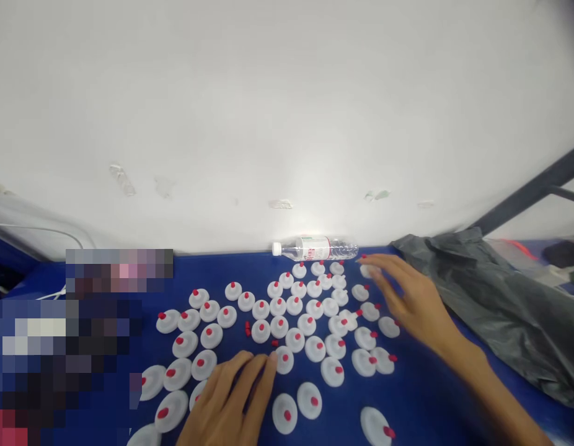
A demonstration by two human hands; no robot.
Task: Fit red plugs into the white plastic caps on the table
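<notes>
Many white discs with red tips (315,349) lie spread over a blue surface (352,421). My right hand (408,297) reaches over the back right of them, its thumb and fingers bent around a white disc (368,271) with a red tip. At the bottom centre my left hand (234,396) rests palm down, fingers lying side by side, the index fingertip at the edge of another disc (284,360). Whether anything is under the left palm is hidden. Small loose red pieces (248,329) lie between the discs, in front of the left fingers.
A clear plastic bottle (315,248) with a white cap lies on its side against the white wall (287,124). Dark grey fabric (491,303) covers the right side. A dark metal bar (529,186) slants at the right. White cables (40,228) run at the left beside a pixelated area.
</notes>
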